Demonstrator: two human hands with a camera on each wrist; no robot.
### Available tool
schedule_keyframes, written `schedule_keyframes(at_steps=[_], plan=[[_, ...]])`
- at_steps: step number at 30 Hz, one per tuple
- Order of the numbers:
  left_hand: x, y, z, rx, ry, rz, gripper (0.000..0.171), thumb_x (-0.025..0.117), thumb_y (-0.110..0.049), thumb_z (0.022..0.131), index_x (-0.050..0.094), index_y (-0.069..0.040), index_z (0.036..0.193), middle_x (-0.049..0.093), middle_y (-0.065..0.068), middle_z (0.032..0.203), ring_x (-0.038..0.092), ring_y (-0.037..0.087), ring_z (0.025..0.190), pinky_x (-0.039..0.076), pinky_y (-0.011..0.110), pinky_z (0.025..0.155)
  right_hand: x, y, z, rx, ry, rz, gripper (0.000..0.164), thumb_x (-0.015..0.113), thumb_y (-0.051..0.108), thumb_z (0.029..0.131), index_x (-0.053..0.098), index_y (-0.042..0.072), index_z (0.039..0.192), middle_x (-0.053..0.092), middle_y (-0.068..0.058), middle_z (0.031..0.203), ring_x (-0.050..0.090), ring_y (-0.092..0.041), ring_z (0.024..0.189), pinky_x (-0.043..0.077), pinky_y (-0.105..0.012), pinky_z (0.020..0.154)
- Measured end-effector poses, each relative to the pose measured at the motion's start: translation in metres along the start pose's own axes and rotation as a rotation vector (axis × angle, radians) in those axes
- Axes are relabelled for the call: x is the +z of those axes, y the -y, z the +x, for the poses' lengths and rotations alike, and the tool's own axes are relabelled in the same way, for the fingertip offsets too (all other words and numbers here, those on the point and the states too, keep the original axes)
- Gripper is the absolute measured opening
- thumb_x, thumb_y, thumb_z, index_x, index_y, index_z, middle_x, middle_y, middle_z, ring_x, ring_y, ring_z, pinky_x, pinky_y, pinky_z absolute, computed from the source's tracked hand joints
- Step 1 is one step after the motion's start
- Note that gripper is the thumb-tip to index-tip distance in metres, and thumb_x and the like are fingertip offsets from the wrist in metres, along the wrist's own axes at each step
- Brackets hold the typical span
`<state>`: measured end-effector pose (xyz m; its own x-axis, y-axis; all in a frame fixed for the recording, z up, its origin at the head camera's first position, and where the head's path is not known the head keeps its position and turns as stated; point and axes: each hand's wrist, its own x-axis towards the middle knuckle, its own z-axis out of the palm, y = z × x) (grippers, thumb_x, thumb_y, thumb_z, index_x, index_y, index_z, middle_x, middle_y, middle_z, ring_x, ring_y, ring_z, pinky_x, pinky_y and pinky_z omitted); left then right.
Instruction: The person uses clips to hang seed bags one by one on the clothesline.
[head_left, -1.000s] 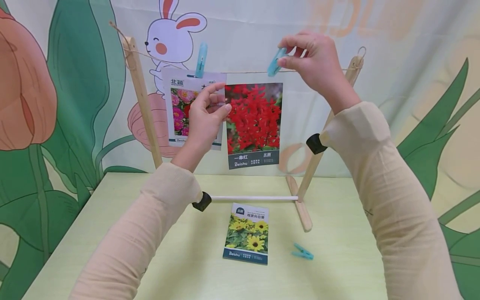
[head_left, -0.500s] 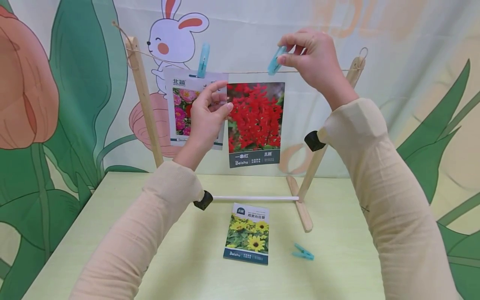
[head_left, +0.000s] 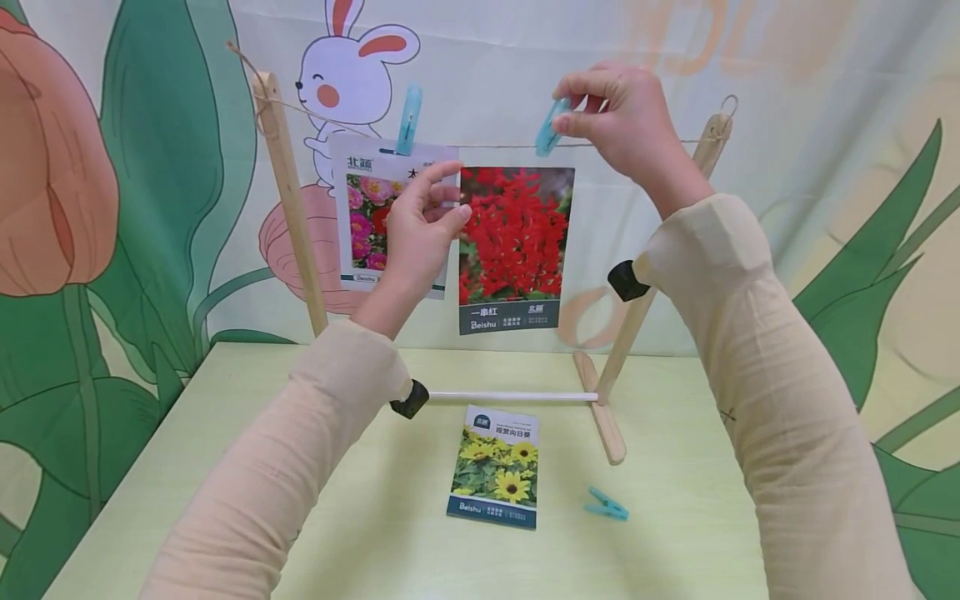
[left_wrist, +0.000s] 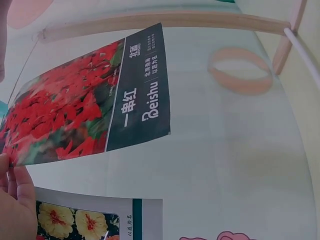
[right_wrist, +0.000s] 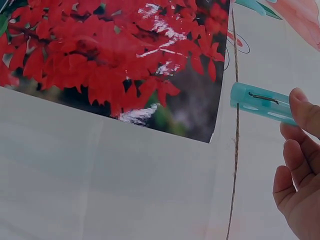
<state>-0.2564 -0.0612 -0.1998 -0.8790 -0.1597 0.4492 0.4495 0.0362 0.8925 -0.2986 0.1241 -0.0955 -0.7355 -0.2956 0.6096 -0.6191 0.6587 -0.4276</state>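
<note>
Left hand (head_left: 420, 237): pinching, thumb and fingers together on the left edge of the red-flower packet (head_left: 513, 242), near its upper left corner.

Red-flower packet: upright, picture side forward, spreading rightward and downward from the left-hand pinch; top edge just below the string (head_left: 491, 147), apart from it.

Right hand (head_left: 630, 125): pinching the held clothespin (head_left: 553, 127), light blue, by its handle end; clip end at the string, near the packet's upper right corner but apart from it. Cannot tell whether clamped to the string.

Pink-flower packet (head_left: 363, 221): hung left of the red-flower packet by a second clothespin (head_left: 409, 121), partly hidden behind the left hand.

Yellow-flower packet (head_left: 493, 467): flat on the table (head_left: 675, 500), below the held packet.

Loose clothespin (head_left: 606, 505): on the table, right of the yellow-flower packet.

Wooden frame (head_left: 291, 200): string stretched between posts; white rod (head_left: 517, 396) low down.
</note>
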Motion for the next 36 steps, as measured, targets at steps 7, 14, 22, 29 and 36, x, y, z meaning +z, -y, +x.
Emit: schedule_keyframes(at_steps=[7, 14, 22, 29, 36], plan=[[0.002, -0.002, -0.001, 0.008, -0.014, 0.016, 0.038, 0.053, -0.002, 0.085, 0.051, -0.014, 0.122, 0.051, 0.003, 0.096, 0.052, 0.014, 0.085, 0.051, 0.022, 0.075, -0.001, 0.000, -0.001, 0.001, 0.011, 0.000, 0.020, 0.065, 0.017, 0.079, 0.066, 0.006, 0.097, 0.046, 0.012, 0.073, 0.040, -0.007, 0.068, 0.032, -0.020, 0.062], [0.003, 0.011, 0.010, 0.029, -0.015, -0.033, 0.040, 0.054, -0.001, 0.084, 0.053, -0.018, 0.121, 0.050, 0.000, 0.092, 0.052, 0.014, 0.082, 0.050, 0.020, 0.074, -0.001, 0.001, -0.001, 0.006, 0.027, 0.008, 0.022, 0.064, 0.017, 0.080, 0.066, 0.006, 0.099, 0.046, 0.012, 0.074, 0.040, -0.007, 0.068, 0.033, -0.020, 0.061], [0.004, -0.004, 0.002, 0.046, -0.021, -0.036, 0.040, 0.053, 0.002, 0.084, 0.052, -0.013, 0.121, 0.049, 0.000, 0.091, 0.051, 0.014, 0.078, 0.049, 0.020, 0.074, -0.002, 0.001, -0.001, 0.001, 0.030, 0.023, 0.022, 0.064, 0.016, 0.080, 0.066, 0.005, 0.099, 0.047, 0.012, 0.074, 0.040, -0.007, 0.069, 0.033, -0.020, 0.061], [0.005, -0.004, 0.003, 0.063, -0.030, -0.015, 0.039, 0.053, 0.004, 0.084, 0.052, -0.011, 0.120, 0.049, 0.000, 0.090, 0.051, 0.015, 0.077, 0.047, 0.019, 0.073, -0.002, 0.002, -0.001, -0.008, 0.031, 0.013, 0.022, 0.064, 0.016, 0.080, 0.066, 0.005, 0.099, 0.047, 0.012, 0.074, 0.039, -0.007, 0.068, 0.032, -0.020, 0.061], [0.006, -0.005, 0.003, 0.071, -0.044, 0.014, 0.039, 0.053, 0.004, 0.084, 0.053, -0.011, 0.120, 0.049, 0.001, 0.090, 0.052, 0.016, 0.078, 0.047, 0.020, 0.073, -0.003, 0.002, -0.001, -0.003, 0.032, 0.017, 0.021, 0.065, 0.016, 0.079, 0.066, 0.005, 0.097, 0.046, 0.011, 0.073, 0.039, -0.007, 0.068, 0.032, -0.021, 0.060]])
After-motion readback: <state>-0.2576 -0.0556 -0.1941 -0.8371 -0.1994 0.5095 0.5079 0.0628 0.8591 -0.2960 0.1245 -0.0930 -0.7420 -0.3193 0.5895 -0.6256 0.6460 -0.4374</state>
